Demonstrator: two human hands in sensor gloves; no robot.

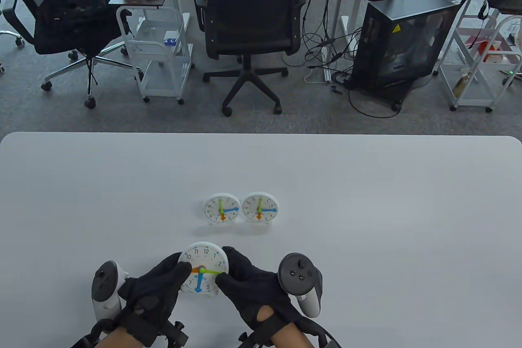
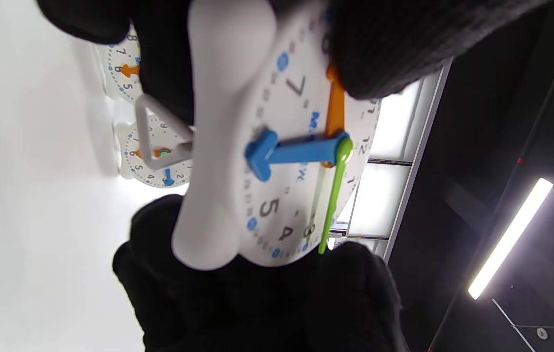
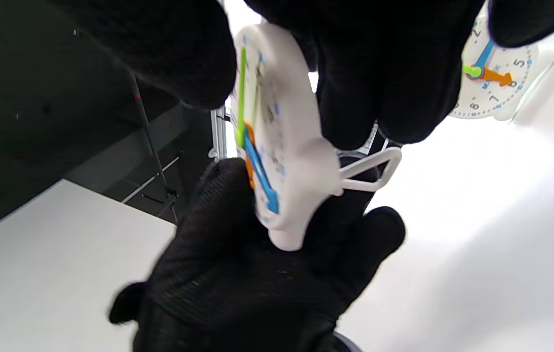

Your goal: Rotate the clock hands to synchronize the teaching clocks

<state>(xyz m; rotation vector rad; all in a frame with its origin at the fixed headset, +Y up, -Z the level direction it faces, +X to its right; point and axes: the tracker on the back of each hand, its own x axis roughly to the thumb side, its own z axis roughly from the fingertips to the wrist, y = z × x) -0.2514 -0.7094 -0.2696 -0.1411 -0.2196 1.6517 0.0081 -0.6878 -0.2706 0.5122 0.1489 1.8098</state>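
Note:
Both hands hold one white teaching clock [image 1: 202,268] upright off the table near the front edge. Its orange hand points toward 9, its green hand toward 3, its blue hand toward 6. My left hand [image 1: 157,291] grips the clock's left edge, its thumb over the orange hand. My right hand [image 1: 248,282] grips the right edge, its thumb at the green hand's tip. The left wrist view shows the clock's face [image 2: 287,156] and the right wrist view shows its side [image 3: 287,146]. Two small clocks [image 1: 222,208] [image 1: 260,207] stand side by side further back, each with green up, blue right, orange down.
The white table [image 1: 367,209] carries only the clocks. Beyond its far edge are office chairs [image 1: 248,17], white carts [image 1: 163,50] and a black computer case [image 1: 403,38].

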